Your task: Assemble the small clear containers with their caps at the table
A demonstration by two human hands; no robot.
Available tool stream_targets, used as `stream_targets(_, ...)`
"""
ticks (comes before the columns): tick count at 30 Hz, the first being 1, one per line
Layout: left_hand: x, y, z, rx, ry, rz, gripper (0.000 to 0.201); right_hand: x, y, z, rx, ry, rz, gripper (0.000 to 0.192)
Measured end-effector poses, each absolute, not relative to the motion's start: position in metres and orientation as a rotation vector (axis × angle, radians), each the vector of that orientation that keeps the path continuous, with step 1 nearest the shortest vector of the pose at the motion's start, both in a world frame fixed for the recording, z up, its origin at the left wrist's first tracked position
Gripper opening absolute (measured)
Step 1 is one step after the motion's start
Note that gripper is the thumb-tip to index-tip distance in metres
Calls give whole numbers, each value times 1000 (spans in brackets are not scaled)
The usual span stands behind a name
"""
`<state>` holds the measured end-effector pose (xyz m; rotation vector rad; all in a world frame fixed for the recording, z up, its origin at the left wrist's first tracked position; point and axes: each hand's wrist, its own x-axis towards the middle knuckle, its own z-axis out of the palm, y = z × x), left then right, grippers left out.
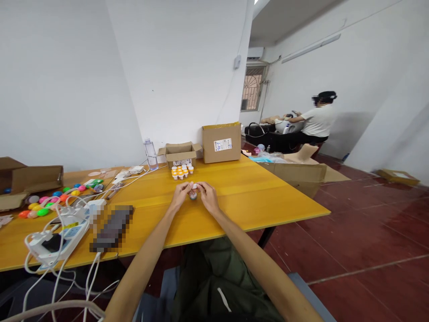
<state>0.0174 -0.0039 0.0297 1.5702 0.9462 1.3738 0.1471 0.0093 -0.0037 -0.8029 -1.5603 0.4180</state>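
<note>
Both hands over the bench (264, 199), between the jars and the near edge. Left hand (182, 194) and right hand (209, 197): fingers nearly closed, pinching a small container (193, 196) between them; detail too small to read. White-lidded jars (181, 172) grouped ahead, before the open box (180, 156) by the far edge. Taped box (221, 145) at the far right corner.

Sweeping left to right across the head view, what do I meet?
Open cardboard box, dark blurred-out device, clear bottle, left hand, small object between the hands, right hand, seated person in a white top, flat box on the floor.
</note>
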Motion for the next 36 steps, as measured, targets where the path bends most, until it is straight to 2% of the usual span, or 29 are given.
stream_targets(6, 16, -1, 27, 1589, 960, 1384, 48, 146, 12, -4, -786, -1524, 554, 24)
stream_targets(14, 17, 2, 26, 1628, 920, 1397, 40, 148, 10, 0, -798, -1466, 676, 28)
stream_targets(36, 17, 2, 23, 1655, 902, 1349, 37, 147, 12, -2, -923, -1530, 616, 37)
